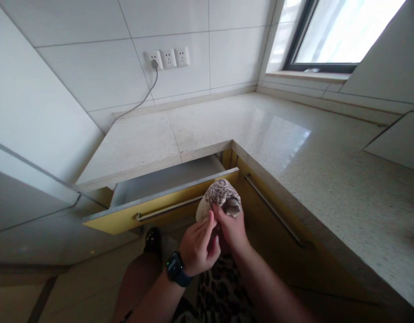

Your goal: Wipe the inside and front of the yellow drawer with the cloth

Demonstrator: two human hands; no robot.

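Note:
My right hand (232, 229) is closed around a rolled or bunched piece of cloth (222, 192), off-white with a brown swirling pattern. Its gathered end opens toward me, and a greyish inside shows there. Close against it, my left hand (198, 246) wears a dark watch (176, 268) at the wrist. The fingers of that hand are bent, with one fingertip by the cloth's lower edge and the right thumb. What they pinch, if anything, is hidden. Behind the cloth, a yellow-fronted drawer (126, 218) is pulled out, its handle partly covered by the cloth.
An L-shaped stone countertop (207, 123) runs along the wall and down the right side. Below its right arm is a cabinet handle (272, 208). A cord (139, 104) hangs from the sockets (169, 58). A tall white panel (35, 89) bounds the left; a shoe (152, 240) shows below.

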